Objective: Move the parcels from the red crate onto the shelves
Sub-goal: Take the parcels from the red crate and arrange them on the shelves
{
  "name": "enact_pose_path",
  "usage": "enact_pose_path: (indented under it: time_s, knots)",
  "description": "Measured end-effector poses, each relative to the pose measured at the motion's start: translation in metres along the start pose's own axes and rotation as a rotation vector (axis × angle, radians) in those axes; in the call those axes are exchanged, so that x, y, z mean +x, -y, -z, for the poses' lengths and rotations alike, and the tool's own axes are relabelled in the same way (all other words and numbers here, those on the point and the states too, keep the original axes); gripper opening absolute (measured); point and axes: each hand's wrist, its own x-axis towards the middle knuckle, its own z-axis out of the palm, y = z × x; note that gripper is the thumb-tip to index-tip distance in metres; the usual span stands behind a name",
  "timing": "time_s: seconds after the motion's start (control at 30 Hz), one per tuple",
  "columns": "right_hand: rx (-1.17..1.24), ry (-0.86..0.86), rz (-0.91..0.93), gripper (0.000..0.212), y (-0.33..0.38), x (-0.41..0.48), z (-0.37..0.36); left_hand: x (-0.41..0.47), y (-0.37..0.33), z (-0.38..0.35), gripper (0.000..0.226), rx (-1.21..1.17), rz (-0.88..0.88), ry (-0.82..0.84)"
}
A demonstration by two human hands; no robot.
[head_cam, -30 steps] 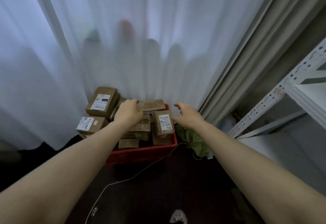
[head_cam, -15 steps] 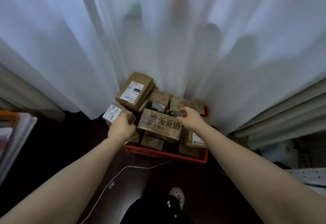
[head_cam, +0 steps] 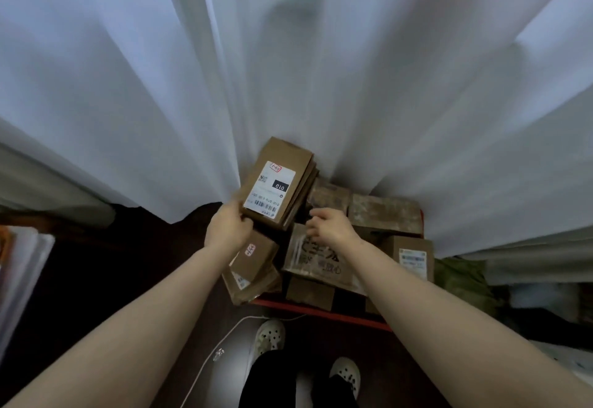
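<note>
A red crate [head_cam: 324,310] on the dark floor is heaped with several brown cardboard parcels. My left hand [head_cam: 228,230] grips the near left corner of a tall parcel with a white "010" label [head_cam: 278,182], which leans at the heap's back left. My right hand [head_cam: 330,227] hovers with curled fingers just right of that parcel, above a taped parcel with printed characters [head_cam: 316,260]. Whether its fingertips touch a box is hidden. A small parcel with a red-marked sticker [head_cam: 255,256] lies under my left wrist.
White sheer curtains [head_cam: 288,70] hang right behind the crate. A white cable [head_cam: 221,343] runs over the floor by my feet in white clogs [head_cam: 269,337]. A green cloth [head_cam: 462,279] lies right of the crate. Pale sheets [head_cam: 22,266] show at the left edge.
The camera has come closer over the crate. My left hand moved up from the small labelled parcel to the tall "010" parcel and took hold of it. My right hand shifted left off the rear box.
</note>
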Motion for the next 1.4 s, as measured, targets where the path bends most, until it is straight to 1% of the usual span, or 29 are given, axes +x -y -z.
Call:
enact_pose_path:
  time_s: [0.13,0.27,0.3,0.33,0.4,0.5,0.63,0.9,0.97,1.1,1.2,1.27,1.33,1.37,1.4]
  knots:
    - [0.066,-0.039,-0.058,0.035,0.013,0.041,-0.034,0.049,0.01,-0.003,0.035,0.012,0.028,0.08]
    - [0.067,-0.033,-0.114,0.032,0.017,0.065,-0.056,0.077,0.018,-0.01,0.011,0.01,0.071,0.188]
    - [0.079,-0.032,-0.133,0.031,0.018,0.069,-0.061,0.082,0.02,-0.012,0.008,0.011,0.081,0.215]
    - [0.096,-0.029,-0.154,0.031,0.019,0.071,-0.065,0.086,0.022,-0.013,0.008,0.006,0.091,0.24]
    - [0.12,-0.021,-0.179,0.031,0.018,0.076,-0.07,0.093,0.025,-0.013,0.016,-0.027,0.103,0.265]
    - [0.155,-0.061,-0.168,0.031,0.017,0.078,-0.073,0.097,0.029,-0.008,0.021,-0.067,0.099,0.234]
    - [0.169,-0.138,-0.121,0.044,0.021,0.061,-0.065,0.088,0.024,0.003,0.02,-0.113,0.092,0.185]
    - [0.3,-0.268,-0.03,0.047,0.018,0.0,-0.026,0.029,-0.014,0.023,0.022,-0.222,0.034,0.19]
    - [0.378,-0.273,-0.012,0.047,0.012,-0.02,-0.014,0.008,-0.024,0.026,0.015,-0.23,0.017,0.196]
    - [0.593,-0.262,0.037,0.043,-0.006,-0.071,0.02,-0.044,-0.049,0.028,0.014,-0.201,-0.059,0.244]
    - [0.626,-0.284,0.142,0.036,-0.031,-0.118,0.055,-0.091,-0.071,0.029,0.02,-0.096,-0.092,0.3]
    - [0.573,-0.302,0.203,0.032,-0.049,-0.152,0.08,-0.122,-0.087,0.031,0.025,-0.025,-0.148,0.229]
    - [0.507,-0.323,0.258,0.027,-0.066,-0.189,0.104,-0.155,-0.105,0.032,0.026,0.075,-0.292,0.089]
    - [0.474,-0.332,0.279,0.027,-0.074,-0.207,0.114,-0.171,-0.114,0.032,0.033,0.105,-0.378,0.031]
    - [0.443,-0.337,0.299,0.029,-0.08,-0.225,0.124,-0.185,-0.123,0.031,0.044,0.117,-0.463,0.002]
